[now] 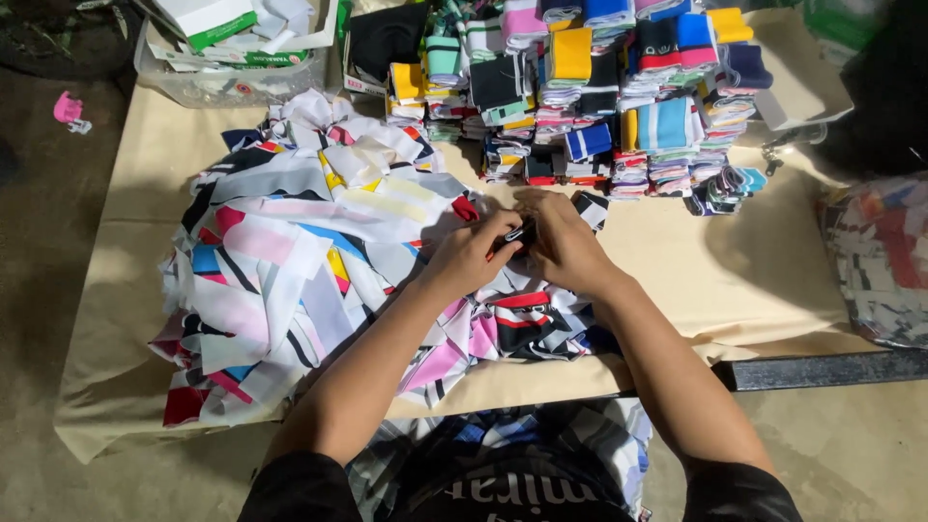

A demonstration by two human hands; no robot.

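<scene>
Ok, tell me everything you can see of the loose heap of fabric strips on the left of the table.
The heap of fabric strips is a loose, tangled mound of flat knit-looking bands, mostly white with pink, blue, yellow, black and red stripes. It sprawls over the tan-covered table, its left edge overhanging. The left hand and right hand rest at its right side.

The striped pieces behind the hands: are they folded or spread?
Folded: the striped pieces stand in neat stacks with layered edges showing.

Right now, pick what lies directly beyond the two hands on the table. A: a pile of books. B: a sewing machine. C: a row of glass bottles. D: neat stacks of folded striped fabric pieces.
D: past the left hand and right hand, folded striped fabric stacks stand in rows on the table.
</scene>
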